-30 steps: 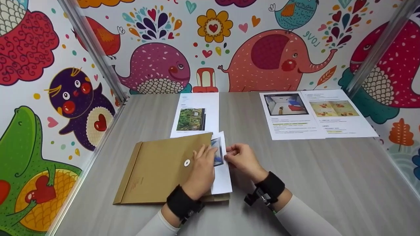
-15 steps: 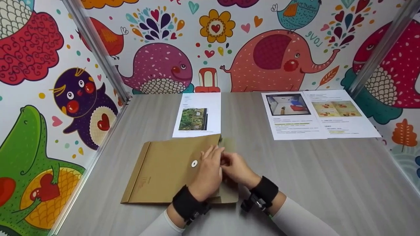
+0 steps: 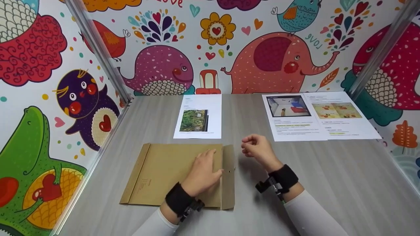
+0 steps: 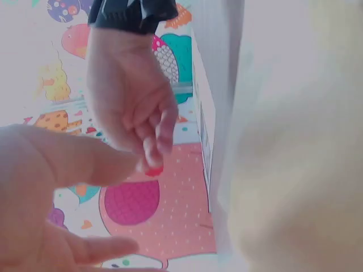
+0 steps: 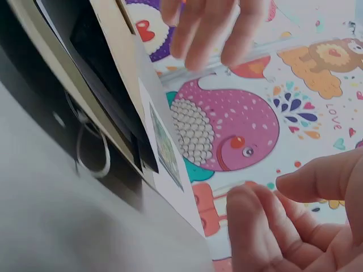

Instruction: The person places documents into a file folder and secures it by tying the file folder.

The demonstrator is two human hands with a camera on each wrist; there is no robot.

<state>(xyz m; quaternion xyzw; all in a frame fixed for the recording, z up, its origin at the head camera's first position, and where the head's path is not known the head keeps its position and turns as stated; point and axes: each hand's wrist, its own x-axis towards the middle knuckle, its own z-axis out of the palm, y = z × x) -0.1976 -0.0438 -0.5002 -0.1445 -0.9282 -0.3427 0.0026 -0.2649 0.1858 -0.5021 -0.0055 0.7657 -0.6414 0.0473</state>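
A brown kraft document envelope (image 3: 170,170) lies on the table, with its flap (image 3: 228,183) folded out on the right side. My left hand (image 3: 203,172) is over the envelope near its mouth, fingers extended and thumb spread. To the right of the flap, my right hand (image 3: 259,150) is raised with loosely bent fingers. In the right wrist view its thumb and fingers (image 5: 249,221) are apart, holding nothing. That view also shows the envelope's mouth gaping, dark inside, and a thin string loop (image 5: 93,150) hanging at the flap.
One printed sheet (image 3: 213,121) with a green picture lies behind the envelope. Two more printed sheets, a left one (image 3: 292,129) and a right one (image 3: 341,126), lie side by side at the back right. Cartoon-printed walls (image 3: 210,39) enclose the grey table (image 3: 328,177).
A printed sheet that stuck out of the envelope's mouth went out of sight inside it. My right hand then moved away rightward, and the envelope's upper side settled flatter under my left hand.
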